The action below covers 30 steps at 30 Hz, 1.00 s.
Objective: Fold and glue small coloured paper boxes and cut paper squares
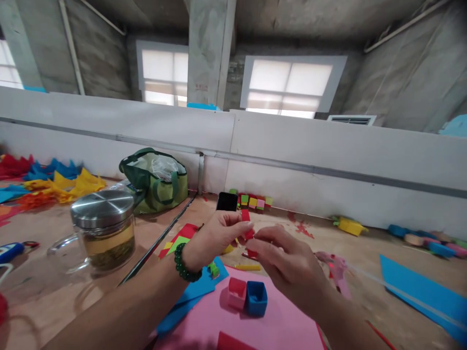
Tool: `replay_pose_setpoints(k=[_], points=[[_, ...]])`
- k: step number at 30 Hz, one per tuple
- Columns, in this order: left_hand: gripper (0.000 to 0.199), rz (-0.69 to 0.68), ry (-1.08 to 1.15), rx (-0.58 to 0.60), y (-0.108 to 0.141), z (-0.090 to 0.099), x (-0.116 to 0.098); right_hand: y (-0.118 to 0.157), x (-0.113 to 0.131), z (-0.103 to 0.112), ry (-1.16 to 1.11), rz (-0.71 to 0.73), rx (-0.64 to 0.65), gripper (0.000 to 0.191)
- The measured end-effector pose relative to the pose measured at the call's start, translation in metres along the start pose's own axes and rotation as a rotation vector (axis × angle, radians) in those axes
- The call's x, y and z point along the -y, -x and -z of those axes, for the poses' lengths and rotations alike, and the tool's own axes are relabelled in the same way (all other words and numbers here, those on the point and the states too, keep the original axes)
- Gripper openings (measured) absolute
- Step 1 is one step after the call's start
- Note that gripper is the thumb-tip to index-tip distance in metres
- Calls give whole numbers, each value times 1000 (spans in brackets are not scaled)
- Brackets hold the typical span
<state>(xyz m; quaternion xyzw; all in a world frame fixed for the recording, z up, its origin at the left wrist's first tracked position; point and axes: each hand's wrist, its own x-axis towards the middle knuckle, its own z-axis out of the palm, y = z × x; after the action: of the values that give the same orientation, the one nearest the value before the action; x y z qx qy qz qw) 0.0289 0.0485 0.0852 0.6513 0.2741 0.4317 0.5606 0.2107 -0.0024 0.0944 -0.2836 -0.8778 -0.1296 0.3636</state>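
Above the pink sheet point(204, 321), my left hand point(224, 233) pinches a narrow red strip point(245, 215) that stands up between its fingers. Close on its right, my right hand point(280, 250) has its fingers bent together at the lower part of the same red piece. The fingers cover part of it. Below the hands, a small open pink box point(237, 293) and a small open blue box point(257, 298) sit side by side on the pink sheet. A yellow stick point(247, 267) lies just beyond them.
A glass mug point(105, 238) with a steel lid and a green bag point(160, 187) stand at left. A phone point(226, 201) and small coloured blocks point(251, 201) are behind. A pink glue gun point(338, 272) and a blue sheet point(423, 291) lie at right.
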Motion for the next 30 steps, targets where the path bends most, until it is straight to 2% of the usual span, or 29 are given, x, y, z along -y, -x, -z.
replay_pose_setpoints(k=[4,10,15,20,27,30], points=[[31,-1,1,50,-1,-1,2,2,2,-7,-45,12,-58,25],[32,1,-18,53,-1,2,1,-1,0,-11,-108,-40,-130,21],[28,-43,-17,44,2,0,-1,-1,1,-11,-185,-112,-117,17],[25,-64,-41,18,3,-2,-2,0,-2,-11,-317,-271,-84,14],[15,-92,-14,-27,2,-4,-1,-1,-6,-16,-564,-622,-85,12],[16,-98,-36,-28,1,-3,2,-1,-6,-18,-608,-687,-90,15]])
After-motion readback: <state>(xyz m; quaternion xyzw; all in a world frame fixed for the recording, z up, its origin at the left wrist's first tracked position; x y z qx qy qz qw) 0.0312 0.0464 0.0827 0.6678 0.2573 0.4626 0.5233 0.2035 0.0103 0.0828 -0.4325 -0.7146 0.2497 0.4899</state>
